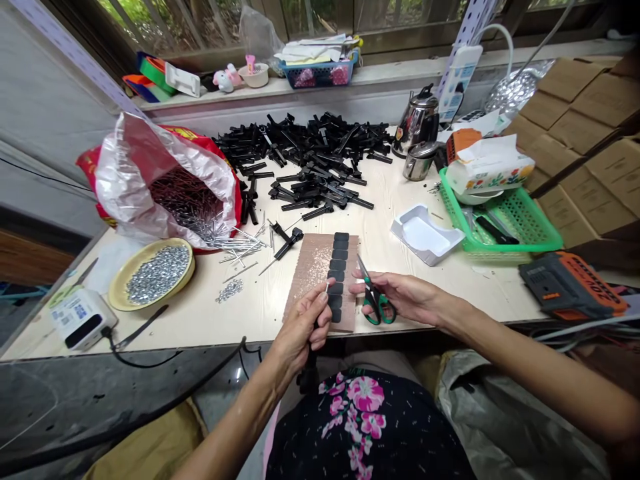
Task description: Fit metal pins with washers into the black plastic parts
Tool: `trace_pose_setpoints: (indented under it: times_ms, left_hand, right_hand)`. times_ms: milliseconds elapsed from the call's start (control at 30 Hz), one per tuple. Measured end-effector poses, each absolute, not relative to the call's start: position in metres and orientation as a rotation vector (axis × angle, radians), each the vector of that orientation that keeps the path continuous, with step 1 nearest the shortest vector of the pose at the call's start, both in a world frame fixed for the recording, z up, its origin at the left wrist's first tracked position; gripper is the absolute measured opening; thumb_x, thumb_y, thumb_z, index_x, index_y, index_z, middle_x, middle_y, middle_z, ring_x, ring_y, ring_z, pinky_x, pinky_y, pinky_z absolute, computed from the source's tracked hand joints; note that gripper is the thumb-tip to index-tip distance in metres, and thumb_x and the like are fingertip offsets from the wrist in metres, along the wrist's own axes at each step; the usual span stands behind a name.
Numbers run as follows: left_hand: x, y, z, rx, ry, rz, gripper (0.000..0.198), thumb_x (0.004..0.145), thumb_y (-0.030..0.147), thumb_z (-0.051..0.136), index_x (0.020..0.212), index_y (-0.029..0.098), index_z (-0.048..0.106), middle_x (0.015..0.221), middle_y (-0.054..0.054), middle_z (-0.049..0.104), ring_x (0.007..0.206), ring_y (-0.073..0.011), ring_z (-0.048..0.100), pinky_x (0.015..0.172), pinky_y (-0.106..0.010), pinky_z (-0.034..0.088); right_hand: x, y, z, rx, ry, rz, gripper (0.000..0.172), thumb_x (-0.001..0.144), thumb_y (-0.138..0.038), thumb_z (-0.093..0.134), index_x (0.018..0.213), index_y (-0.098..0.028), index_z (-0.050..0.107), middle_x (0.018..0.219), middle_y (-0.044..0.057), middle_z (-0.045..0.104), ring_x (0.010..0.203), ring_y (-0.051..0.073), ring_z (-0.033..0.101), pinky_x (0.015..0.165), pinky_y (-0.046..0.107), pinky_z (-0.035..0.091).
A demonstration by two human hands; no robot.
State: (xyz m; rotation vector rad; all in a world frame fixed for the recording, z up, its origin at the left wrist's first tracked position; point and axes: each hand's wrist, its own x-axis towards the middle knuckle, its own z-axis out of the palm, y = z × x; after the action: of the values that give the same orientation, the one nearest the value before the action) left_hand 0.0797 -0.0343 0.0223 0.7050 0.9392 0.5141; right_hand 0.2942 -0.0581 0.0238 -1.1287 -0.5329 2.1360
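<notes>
My left hand (309, 319) is closed around a black plastic part (311, 367), which hangs below the fist, and a small metal tip (327, 287) shows above the thumb. My right hand (403, 299) holds scissors (374, 300) with black and green handles, their blades pointing up and away from me. Between and beyond both hands lies a brown board (306, 280) with a column of dark rounded pads (337, 275) and pale crumbs on it. A black part with a metal rod (289, 245) rests just left of the board.
Many black plastic parts (320, 143) are heaped at the back. A bag (120, 167) of metal rods and a yellow bowl (116, 277) of small metal pieces stand left. To the right are a white tray (425, 233), a green basket (540, 230), a kettle (415, 127) and a battery pack (570, 287).
</notes>
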Motion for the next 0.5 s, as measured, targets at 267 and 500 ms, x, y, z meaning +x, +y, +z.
trace_pose_setpoints:
  times_ms: [267, 500]
  left_hand:
    - [0.081, -0.031, 0.016, 0.561, 0.932, 0.547, 0.044, 0.081, 0.030, 0.061, 0.122, 0.018, 0.048, 0.051, 0.011, 0.035, 0.033, -0.0012, 0.017, 0.028, -0.012, 0.017]
    - [0.080, -0.036, 0.018, 0.657, 0.998, 0.561, 0.052, 0.080, 0.038, 0.062, 0.127, 0.021, 0.045, 0.050, 0.011, 0.037, 0.031, -0.0019, 0.018, 0.028, -0.013, 0.015]
  right_hand:
    - [0.289, -0.064, 0.015, -0.953, -0.451, 2.112, 0.043, 0.071, -0.010, 0.062, 0.113, -0.016, 0.055, 0.116, 0.007, 0.058, 0.077, 0.010, 0.060, 0.070, 0.022, 0.049]
    - [0.277, -0.075, 0.012, -1.251, -0.791, 1.823, 0.045, 0.079, -0.032, 0.065, 0.121, -0.021, 0.055, 0.098, 0.001, 0.061, 0.065, 0.007, 0.053, 0.058, 0.019, 0.044]
